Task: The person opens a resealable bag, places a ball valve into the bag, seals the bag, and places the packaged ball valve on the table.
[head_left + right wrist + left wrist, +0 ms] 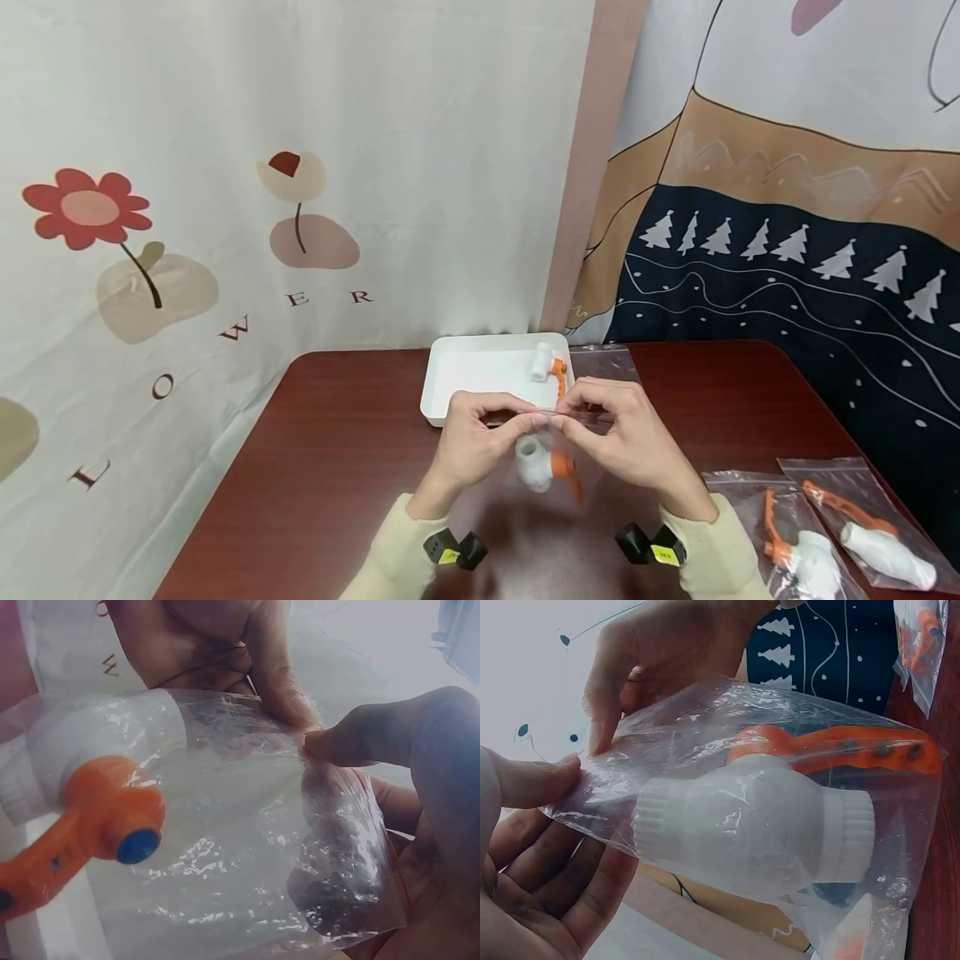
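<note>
Both hands pinch the top edge of a clear zip bag [225, 885], their thumbs close together at its middle. My left hand [474, 440] grips from the left and my right hand [626, 433] from the right. Inside the bag hangs a white plastic ball valve [742, 825] with an orange lever handle [855, 748]. A blue cap marks the handle's hub in the right wrist view. The bag hangs over the table, in front of a white tray [472, 367].
A second white valve [542, 363] with an orange handle lies in the tray's right side. Beside the tray is a clear bag [611, 360]. Two bagged valves [813, 562] [888, 554] lie at the front right of the dark red table [315, 467]. Printed curtains hang behind.
</note>
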Action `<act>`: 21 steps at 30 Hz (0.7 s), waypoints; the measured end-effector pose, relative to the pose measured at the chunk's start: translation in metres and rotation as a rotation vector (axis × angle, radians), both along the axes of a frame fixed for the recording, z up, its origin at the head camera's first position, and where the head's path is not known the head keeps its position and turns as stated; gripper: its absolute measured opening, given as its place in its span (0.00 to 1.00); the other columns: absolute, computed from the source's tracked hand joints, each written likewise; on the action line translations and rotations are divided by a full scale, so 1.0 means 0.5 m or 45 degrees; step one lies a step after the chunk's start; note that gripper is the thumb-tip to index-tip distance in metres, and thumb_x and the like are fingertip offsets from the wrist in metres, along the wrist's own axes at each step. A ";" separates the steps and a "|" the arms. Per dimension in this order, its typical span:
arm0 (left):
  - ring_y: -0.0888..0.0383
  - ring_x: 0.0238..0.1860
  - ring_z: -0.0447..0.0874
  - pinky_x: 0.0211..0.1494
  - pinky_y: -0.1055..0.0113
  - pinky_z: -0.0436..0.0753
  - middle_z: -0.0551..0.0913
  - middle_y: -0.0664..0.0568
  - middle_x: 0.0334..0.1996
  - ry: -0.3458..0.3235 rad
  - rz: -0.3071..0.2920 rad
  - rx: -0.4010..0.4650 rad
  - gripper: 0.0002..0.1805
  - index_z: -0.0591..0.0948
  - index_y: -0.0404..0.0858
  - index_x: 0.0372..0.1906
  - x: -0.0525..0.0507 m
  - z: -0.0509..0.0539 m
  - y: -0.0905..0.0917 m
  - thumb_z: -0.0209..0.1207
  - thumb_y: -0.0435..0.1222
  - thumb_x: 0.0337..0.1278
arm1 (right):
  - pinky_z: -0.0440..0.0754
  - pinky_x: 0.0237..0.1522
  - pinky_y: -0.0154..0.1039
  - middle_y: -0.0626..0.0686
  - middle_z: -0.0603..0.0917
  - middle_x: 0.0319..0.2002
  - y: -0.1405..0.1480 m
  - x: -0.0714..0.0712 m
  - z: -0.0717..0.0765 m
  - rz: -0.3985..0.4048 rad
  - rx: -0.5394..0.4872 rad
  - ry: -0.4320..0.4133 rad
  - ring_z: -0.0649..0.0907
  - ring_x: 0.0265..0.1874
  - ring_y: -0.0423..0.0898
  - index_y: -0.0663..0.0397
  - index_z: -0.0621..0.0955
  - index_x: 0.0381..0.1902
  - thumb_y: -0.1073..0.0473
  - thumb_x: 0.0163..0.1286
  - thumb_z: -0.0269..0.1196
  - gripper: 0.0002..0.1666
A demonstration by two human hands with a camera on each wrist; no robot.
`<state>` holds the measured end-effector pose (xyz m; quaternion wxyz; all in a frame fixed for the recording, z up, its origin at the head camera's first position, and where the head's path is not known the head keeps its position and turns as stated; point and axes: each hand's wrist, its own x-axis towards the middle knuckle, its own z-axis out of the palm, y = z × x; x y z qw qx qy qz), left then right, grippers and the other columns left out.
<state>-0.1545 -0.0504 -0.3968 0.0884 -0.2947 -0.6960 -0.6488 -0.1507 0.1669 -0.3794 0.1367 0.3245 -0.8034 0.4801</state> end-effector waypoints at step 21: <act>0.66 0.27 0.86 0.31 0.72 0.86 0.91 0.42 0.30 -0.002 0.120 -0.032 0.04 0.91 0.34 0.34 0.004 0.021 -0.021 0.73 0.31 0.54 | 0.84 0.31 0.32 0.40 0.83 0.29 0.013 0.001 0.006 -0.026 0.016 -0.018 0.79 0.27 0.37 0.38 0.86 0.34 0.63 0.65 0.72 0.10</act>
